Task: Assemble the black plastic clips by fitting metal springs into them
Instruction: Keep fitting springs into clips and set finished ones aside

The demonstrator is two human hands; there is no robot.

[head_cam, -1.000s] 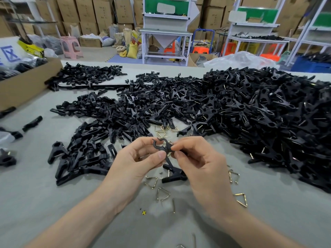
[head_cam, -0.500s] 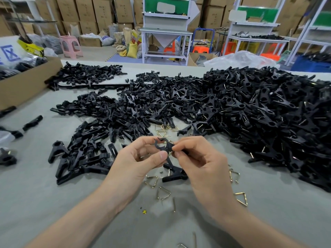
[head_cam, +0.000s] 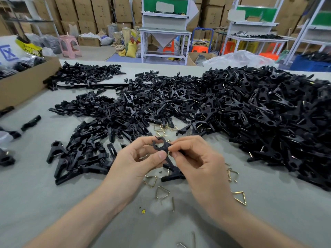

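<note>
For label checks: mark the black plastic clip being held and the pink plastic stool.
black plastic clip (head_cam: 165, 144), head view, on its ring-shaped end.
pink plastic stool (head_cam: 67, 37), head view, on its seat.

Head-worn, facing forward-down, seemingly near table (head_cam: 35, 203)

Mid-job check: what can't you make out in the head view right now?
All in the head view:
Whether the held clip is complete: left hand and right hand cover much of it.
Cardboard box contents: cut off by the left edge.
Clip pile extent: runs past the right edge.
Yellow speck: too small to identify.
</note>
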